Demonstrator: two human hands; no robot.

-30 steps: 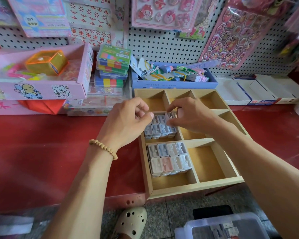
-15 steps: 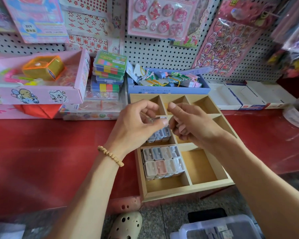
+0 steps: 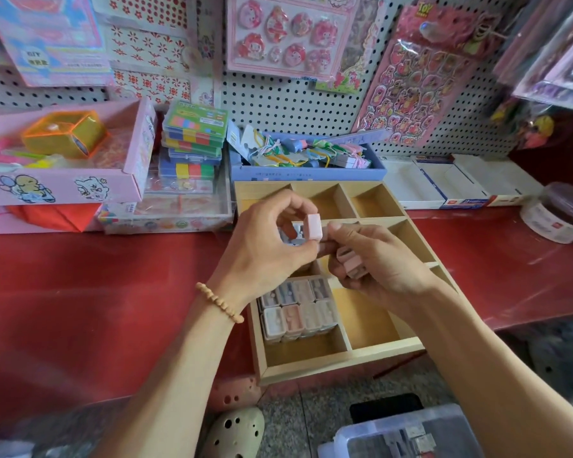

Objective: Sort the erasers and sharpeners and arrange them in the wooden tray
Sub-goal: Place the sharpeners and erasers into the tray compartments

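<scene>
While both hands hover mid-frame above the compartmented wooden tray (image 3: 341,363), left hand (image 3: 265,249) pinches a pink rectangular sharpener (image 3: 313,227), right hand (image 3: 377,262) grips another pink one (image 3: 351,264), likely orienting them for slotting beside stacked pastel sharpeners (image 3: 298,312).

There is one view only, worn on my head, so nothing is shared with a second camera. It looks forward and steeply down from above my forearms, which run in from the lower corners toward the middle. The wide lens bends the edges. My left hand (image 3: 265,239) and right hand (image 3: 377,262) sit close under it at the centre, over the wooden tray (image 3: 341,361). The red bench (image 3: 80,309) crosses the frame from nine to three o'clock. At twelve o'clock the view reaches the pegboard wall (image 3: 311,104); at six o'clock it drops past the bench edge to the floor (image 3: 295,421).
</scene>
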